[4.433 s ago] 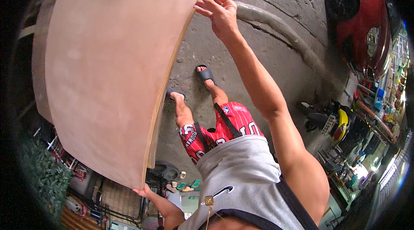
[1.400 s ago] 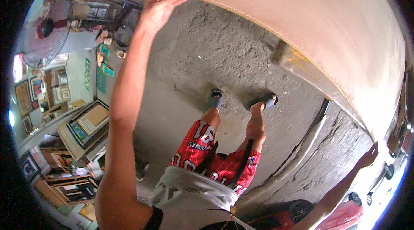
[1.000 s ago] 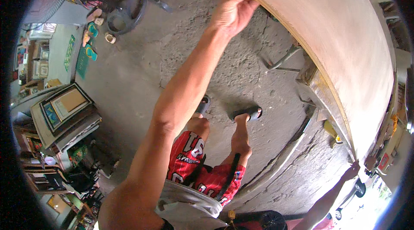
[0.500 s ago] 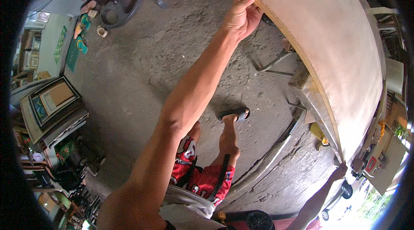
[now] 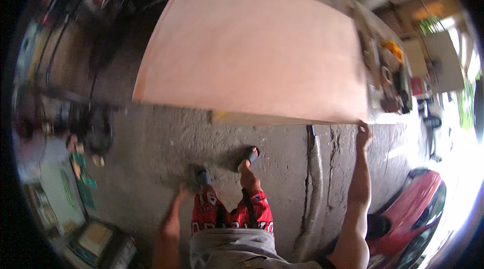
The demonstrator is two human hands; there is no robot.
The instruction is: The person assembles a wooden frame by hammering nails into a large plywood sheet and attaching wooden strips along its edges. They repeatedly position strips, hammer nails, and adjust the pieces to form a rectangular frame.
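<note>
Grey top (image 5: 222, 240), red printed shorts (image 5: 259, 210)

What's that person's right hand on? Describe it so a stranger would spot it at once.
From the grey concrete floor, look up the picture past the person's dark sandals. There, the large pale-pink sheet spreads out, its near right corner at the right hand. Its broad, plain face sets it apart from the jumble of small things beside its right edge.

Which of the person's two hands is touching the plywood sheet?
The right hand, at the near right corner of the plywood sheet; the left hand is apart, beside the red shorts.
</note>
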